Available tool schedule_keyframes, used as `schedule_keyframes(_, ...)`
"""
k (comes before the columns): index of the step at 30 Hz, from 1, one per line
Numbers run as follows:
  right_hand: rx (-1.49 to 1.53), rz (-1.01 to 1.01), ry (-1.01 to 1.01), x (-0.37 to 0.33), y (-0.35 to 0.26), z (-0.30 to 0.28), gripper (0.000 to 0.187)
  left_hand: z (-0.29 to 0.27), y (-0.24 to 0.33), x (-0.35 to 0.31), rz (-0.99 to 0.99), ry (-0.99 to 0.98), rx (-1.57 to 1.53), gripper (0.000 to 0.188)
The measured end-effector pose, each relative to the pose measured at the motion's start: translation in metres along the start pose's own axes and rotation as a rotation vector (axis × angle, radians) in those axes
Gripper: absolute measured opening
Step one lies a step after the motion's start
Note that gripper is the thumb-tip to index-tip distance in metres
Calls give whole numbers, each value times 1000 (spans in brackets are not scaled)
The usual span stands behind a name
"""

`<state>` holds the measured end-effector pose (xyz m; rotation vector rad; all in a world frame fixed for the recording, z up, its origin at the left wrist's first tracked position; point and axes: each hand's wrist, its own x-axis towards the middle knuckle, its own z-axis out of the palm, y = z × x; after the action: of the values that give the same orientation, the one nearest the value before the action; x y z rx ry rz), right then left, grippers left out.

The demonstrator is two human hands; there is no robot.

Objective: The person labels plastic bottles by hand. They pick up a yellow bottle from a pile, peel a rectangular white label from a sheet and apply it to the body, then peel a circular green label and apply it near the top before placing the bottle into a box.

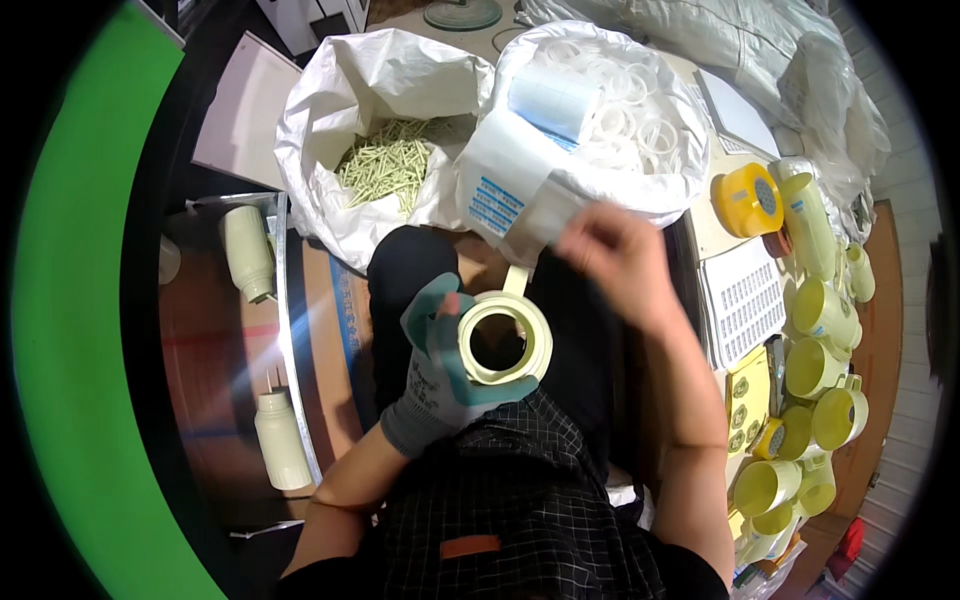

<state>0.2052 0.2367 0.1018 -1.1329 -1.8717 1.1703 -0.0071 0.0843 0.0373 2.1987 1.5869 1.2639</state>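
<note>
My left hand (440, 365), in a grey and teal work glove, grips a pale yellow cup (505, 338) over my lap, its open mouth facing up at me. A small tab or handle juts from the cup's far rim. My bare right hand (610, 255) is blurred just beyond the cup, fingers pinched near that tab; whether it holds anything I cannot tell. In front of me stand two open white sacks: the left sack (330, 110) holds pale green sticks (390, 160), the right sack (660, 190) holds clear white rings (625, 110).
Several pale yellow cups (815, 370) stand in a row on the table at my right, beside a yellow round dispenser (748, 200) and a white sheet of labels (745, 300). Two white bottles (250, 250) (282, 440) lie on the floor at left. A green wall curves along the far left.
</note>
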Motion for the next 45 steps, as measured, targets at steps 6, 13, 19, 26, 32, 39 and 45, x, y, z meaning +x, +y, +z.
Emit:
schedule_keyframes(6, -567, -706, -39, -61, -20, 38, 29, -9, 6, 13, 34, -112, 52, 49)
schedule_keyframes(13, -633, -524, -331, -80, -39, 47, 47, -21, -4, 5, 0, -201, 98, 41)
schedule_keyframes(19, -614, -508, -271, -80, -30, 57, 42, -33, 9, 17, 52, -226, 320, 48)
schedule_keyframes(26, -627, -642, -169, -82, -10, 57, 40, -44, 26, 50, 20, -417, 386, 32)
schedule_keyframes(32, -584, -639, -147, -84, -6, 57, 40, -41, 17, 45, 107, -393, 393, 38)
schedule_keyframes(39, -602, -632, -133, -84, -11, 58, 39, -50, 30, 62, 127, -621, 498, 35)
schedule_keyframes(45, -610, -634, -125, -85, -12, 57, 38, -31, 21, 87, 199, -410, 504, 16)
